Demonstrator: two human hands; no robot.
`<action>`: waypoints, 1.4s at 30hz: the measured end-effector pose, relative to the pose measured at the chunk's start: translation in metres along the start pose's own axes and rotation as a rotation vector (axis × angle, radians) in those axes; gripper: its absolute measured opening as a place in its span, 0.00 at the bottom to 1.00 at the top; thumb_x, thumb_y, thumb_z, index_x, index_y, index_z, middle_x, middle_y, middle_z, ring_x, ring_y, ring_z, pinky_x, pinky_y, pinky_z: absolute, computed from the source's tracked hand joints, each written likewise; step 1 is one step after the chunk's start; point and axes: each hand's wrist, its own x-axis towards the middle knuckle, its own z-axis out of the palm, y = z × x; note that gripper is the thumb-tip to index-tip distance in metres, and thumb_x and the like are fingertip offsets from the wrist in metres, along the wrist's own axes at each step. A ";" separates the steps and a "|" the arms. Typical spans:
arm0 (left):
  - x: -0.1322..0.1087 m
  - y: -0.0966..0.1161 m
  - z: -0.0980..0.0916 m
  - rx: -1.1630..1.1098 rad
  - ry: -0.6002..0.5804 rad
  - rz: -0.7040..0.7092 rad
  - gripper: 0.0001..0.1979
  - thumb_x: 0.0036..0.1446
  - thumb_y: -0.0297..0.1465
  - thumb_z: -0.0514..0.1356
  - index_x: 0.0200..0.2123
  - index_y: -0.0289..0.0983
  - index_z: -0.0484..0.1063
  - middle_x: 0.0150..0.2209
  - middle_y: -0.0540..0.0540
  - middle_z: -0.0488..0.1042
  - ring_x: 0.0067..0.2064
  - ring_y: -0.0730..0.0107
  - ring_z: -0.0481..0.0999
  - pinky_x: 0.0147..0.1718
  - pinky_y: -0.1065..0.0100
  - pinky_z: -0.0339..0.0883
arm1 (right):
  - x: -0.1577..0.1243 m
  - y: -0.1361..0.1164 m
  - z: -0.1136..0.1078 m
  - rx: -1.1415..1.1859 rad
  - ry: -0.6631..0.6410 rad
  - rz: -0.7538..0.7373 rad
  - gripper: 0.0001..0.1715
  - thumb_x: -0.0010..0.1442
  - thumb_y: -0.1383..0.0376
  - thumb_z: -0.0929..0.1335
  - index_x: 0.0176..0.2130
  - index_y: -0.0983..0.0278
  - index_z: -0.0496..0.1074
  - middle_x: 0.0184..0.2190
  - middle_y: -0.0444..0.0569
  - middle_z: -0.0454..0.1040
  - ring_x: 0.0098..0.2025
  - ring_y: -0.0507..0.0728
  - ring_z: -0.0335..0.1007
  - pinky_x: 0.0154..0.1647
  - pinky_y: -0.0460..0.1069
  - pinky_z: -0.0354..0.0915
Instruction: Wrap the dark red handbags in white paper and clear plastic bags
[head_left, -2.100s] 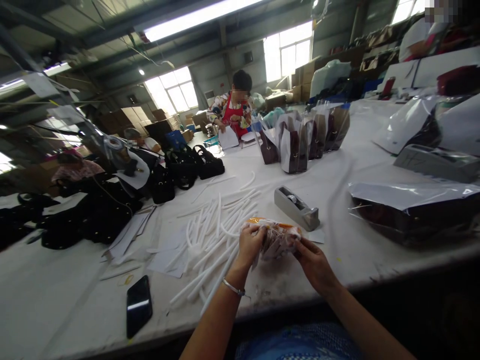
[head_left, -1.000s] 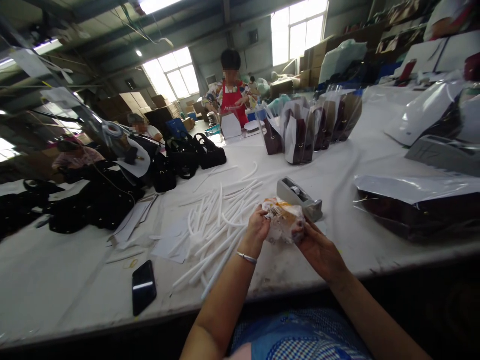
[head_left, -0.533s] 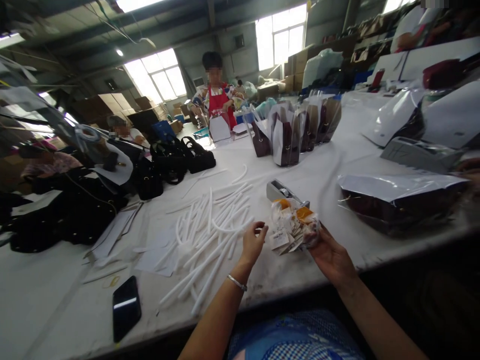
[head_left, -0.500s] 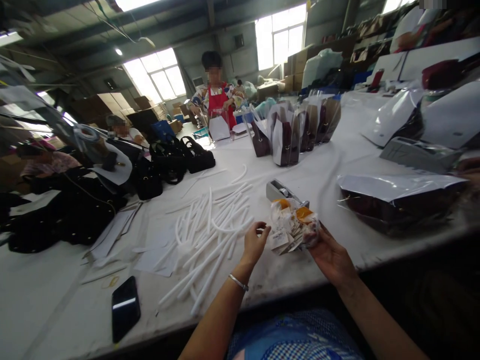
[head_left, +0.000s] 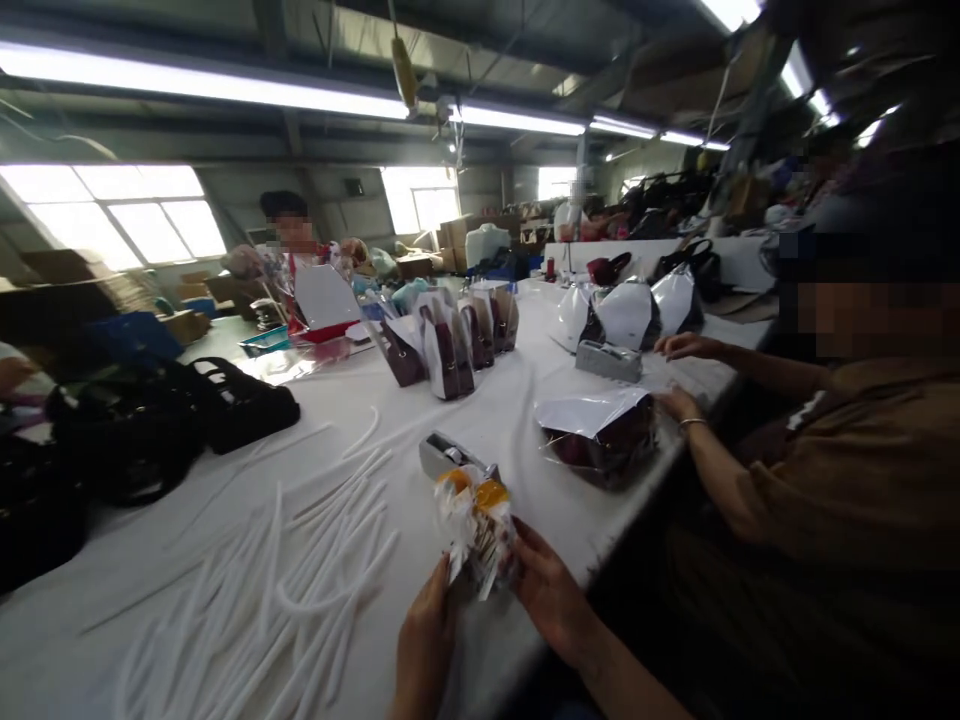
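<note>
Over the table [head_left: 502,430], close to its near edge, the right hand [head_left: 553,592] is clamped on a clear plastic bag [head_left: 476,525] stuffed with paper tags [head_left: 489,545]; the left hand [head_left: 431,620] is at its left side, its grip unclear. Toward the far edge, clear sleeves [head_left: 450,345] contain handbags [head_left: 403,357]. Farther along the near edge lies a plastic-wrapped dark handbag [head_left: 600,445].

Right hand [head_left: 549,585] held a plastic-wrapped bunch of tags [head_left: 480,530], orange patches on top; left hand [head_left: 427,615] was at its near left edge, grip blurred. Grey tape dispenser [head_left: 444,455] sat just behind it on white tabletop [head_left: 334,400]. White tubes [head_left: 330,607] lay strewn left, black handbags [head_left: 244,410] beyond. Wrapped handbags [head_left: 448,350] stood farther back; right side, co-worker's hand [head_left: 679,403] was at another wrapped handbag [head_left: 600,440].
</note>
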 end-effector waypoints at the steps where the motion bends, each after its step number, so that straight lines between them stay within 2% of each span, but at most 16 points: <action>1: 0.002 0.005 -0.004 -0.020 0.007 -0.005 0.23 0.62 0.32 0.53 0.59 0.42 0.69 0.57 0.42 0.75 0.57 0.55 0.76 0.55 0.57 0.70 | -0.001 0.000 0.001 -0.013 -0.001 -0.005 0.25 0.50 0.64 0.80 0.48 0.59 0.78 0.43 0.45 0.80 0.36 0.51 0.74 0.43 0.47 0.70; 3: 0.005 0.025 -0.016 -0.068 0.017 -0.029 0.21 0.63 0.34 0.53 0.57 0.40 0.71 0.52 0.41 0.78 0.53 0.53 0.79 0.51 0.58 0.72 | -0.006 0.000 0.002 -0.053 -0.005 -0.009 0.25 0.50 0.63 0.80 0.48 0.59 0.78 0.42 0.45 0.79 0.35 0.51 0.73 0.43 0.48 0.70; 5: 0.012 0.051 -0.025 -0.118 0.017 -0.082 0.18 0.63 0.37 0.53 0.52 0.37 0.73 0.41 0.41 0.82 0.41 0.55 0.82 0.43 0.60 0.74 | -0.011 0.001 0.003 -0.113 -0.022 -0.004 0.26 0.50 0.62 0.80 0.49 0.59 0.78 0.43 0.46 0.79 0.36 0.52 0.74 0.44 0.49 0.70; 9: 0.033 0.082 -0.019 -0.175 -0.085 -0.126 0.14 0.63 0.36 0.52 0.43 0.37 0.74 0.37 0.45 0.81 0.34 0.64 0.80 0.32 0.69 0.72 | -0.017 0.002 0.006 -0.185 -0.056 0.007 0.26 0.51 0.62 0.80 0.50 0.58 0.77 0.46 0.46 0.79 0.39 0.52 0.74 0.46 0.49 0.71; 12: 0.044 0.082 -0.011 -0.103 -0.133 -0.137 0.10 0.61 0.33 0.56 0.30 0.37 0.74 0.28 0.47 0.78 0.29 0.65 0.77 0.30 0.69 0.69 | -0.015 -0.002 0.005 -0.146 -0.006 -0.005 0.26 0.48 0.63 0.81 0.48 0.56 0.78 0.44 0.44 0.79 0.37 0.51 0.74 0.44 0.47 0.72; 14: 0.046 0.080 -0.013 -0.053 -0.126 -0.121 0.10 0.59 0.34 0.59 0.27 0.37 0.73 0.27 0.46 0.77 0.31 0.64 0.76 0.34 0.66 0.69 | -0.013 -0.008 0.003 -0.105 0.045 -0.015 0.27 0.46 0.63 0.82 0.46 0.56 0.79 0.43 0.43 0.80 0.36 0.50 0.74 0.41 0.45 0.73; 18: 0.054 0.082 -0.032 -0.009 0.018 -0.065 0.12 0.62 0.40 0.58 0.36 0.38 0.75 0.37 0.43 0.78 0.38 0.62 0.77 0.43 0.62 0.68 | -0.013 -0.018 -0.003 -0.058 0.071 -0.027 0.27 0.46 0.64 0.82 0.47 0.56 0.79 0.43 0.44 0.80 0.35 0.50 0.75 0.40 0.46 0.74; 21: 0.066 0.081 -0.040 -0.005 0.197 -0.057 0.19 0.62 0.42 0.55 0.47 0.35 0.72 0.47 0.37 0.74 0.39 0.60 0.76 0.43 0.58 0.69 | -0.011 -0.013 -0.008 -0.049 0.079 -0.032 0.26 0.47 0.63 0.81 0.47 0.55 0.79 0.44 0.46 0.80 0.35 0.51 0.76 0.39 0.47 0.74; 23: 0.077 0.079 -0.039 -0.058 0.278 -0.076 0.27 0.57 0.44 0.59 0.56 0.36 0.68 0.54 0.35 0.72 0.41 0.59 0.76 0.44 0.56 0.69 | -0.007 -0.008 -0.011 -0.047 0.085 -0.052 0.25 0.47 0.62 0.82 0.46 0.55 0.80 0.44 0.46 0.80 0.35 0.52 0.76 0.38 0.47 0.74; 25: 0.088 0.077 -0.038 -0.176 0.234 -0.112 0.29 0.52 0.43 0.63 0.55 0.38 0.71 0.50 0.38 0.76 0.41 0.58 0.77 0.46 0.56 0.69 | -0.003 -0.005 -0.012 -0.069 0.078 -0.069 0.25 0.46 0.62 0.82 0.45 0.54 0.80 0.44 0.45 0.81 0.35 0.51 0.76 0.39 0.47 0.74; 27: 0.097 0.079 -0.042 -0.297 0.122 -0.142 0.20 0.50 0.43 0.64 0.43 0.37 0.78 0.39 0.41 0.80 0.40 0.57 0.77 0.46 0.57 0.68 | -0.003 -0.006 -0.010 -0.102 0.055 -0.066 0.25 0.47 0.62 0.81 0.47 0.53 0.80 0.45 0.45 0.80 0.35 0.51 0.76 0.40 0.47 0.73; 30: 0.106 0.086 -0.062 -0.437 0.034 -0.181 0.18 0.51 0.45 0.63 0.31 0.35 0.79 0.30 0.42 0.79 0.36 0.60 0.78 0.42 0.60 0.69 | -0.008 -0.017 0.001 -0.131 0.020 -0.066 0.24 0.50 0.62 0.80 0.48 0.54 0.79 0.46 0.46 0.80 0.36 0.52 0.76 0.41 0.47 0.74; 34: 0.112 0.103 -0.112 -0.653 0.018 -0.245 0.21 0.50 0.46 0.64 0.35 0.32 0.77 0.27 0.46 0.74 0.32 0.69 0.75 0.39 0.65 0.71 | -0.010 -0.041 0.022 -0.191 -0.010 -0.130 0.27 0.49 0.64 0.80 0.49 0.55 0.78 0.47 0.45 0.79 0.38 0.52 0.75 0.43 0.45 0.74; 37: 0.112 0.115 -0.148 -0.776 0.023 -0.236 0.22 0.53 0.47 0.63 0.42 0.35 0.76 0.27 0.51 0.69 0.31 0.76 0.71 0.40 0.68 0.72 | -0.004 -0.056 0.039 -0.260 -0.003 -0.196 0.27 0.47 0.64 0.81 0.48 0.55 0.79 0.43 0.44 0.79 0.36 0.50 0.74 0.37 0.42 0.73; 39: 0.107 0.120 -0.164 -0.804 -0.013 -0.240 0.23 0.52 0.46 0.66 0.44 0.36 0.77 0.27 0.53 0.67 0.28 0.78 0.68 0.35 0.72 0.71 | 0.002 -0.061 0.049 -0.318 0.016 -0.203 0.26 0.44 0.63 0.82 0.44 0.57 0.80 0.38 0.44 0.79 0.33 0.50 0.73 0.32 0.41 0.72; 42: 0.096 0.122 -0.177 -0.803 -0.076 -0.275 0.21 0.49 0.44 0.70 0.38 0.32 0.79 0.26 0.51 0.67 0.27 0.79 0.67 0.29 0.74 0.68 | 0.008 -0.059 0.058 -0.446 0.045 -0.147 0.23 0.40 0.61 0.83 0.38 0.62 0.81 0.35 0.46 0.79 0.30 0.49 0.71 0.29 0.42 0.71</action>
